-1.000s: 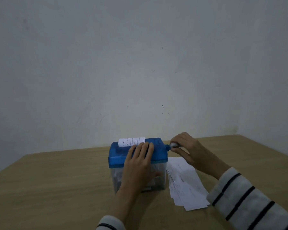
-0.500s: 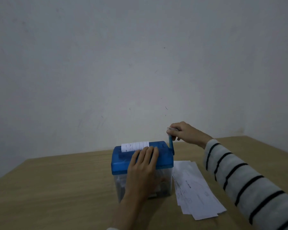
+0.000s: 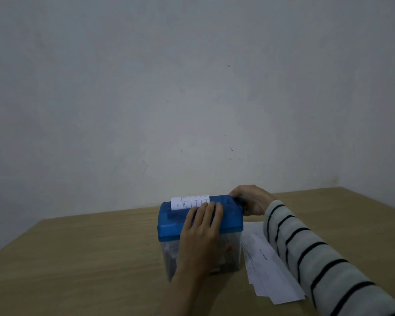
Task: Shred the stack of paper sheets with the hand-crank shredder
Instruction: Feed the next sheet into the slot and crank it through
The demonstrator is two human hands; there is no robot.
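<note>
A small shredder with a blue lid [image 3: 169, 226] and a clear bin [image 3: 169, 254] stands on the wooden table [image 3: 78, 258]. A short strip of printed paper sheet [image 3: 189, 201] sticks up from the slot in the lid. My left hand [image 3: 201, 236] lies flat over the lid's front and the bin, pressing it down. My right hand [image 3: 252, 200] is closed around the crank handle at the shredder's right end, behind the lid's far corner; the handle is mostly hidden. A stack of paper sheets [image 3: 267, 272] lies on the table just right of the shredder, partly under my striped sleeve.
A bare pale wall [image 3: 192, 99] rises right behind the table's far edge. The table's left edge runs diagonally toward me. Shredded paper shows dimly inside the clear bin.
My right hand has swung the crank from up above the lid down and back behind the shredder's right end. The paper strip stands about as high. My left hand stays on the lid.
</note>
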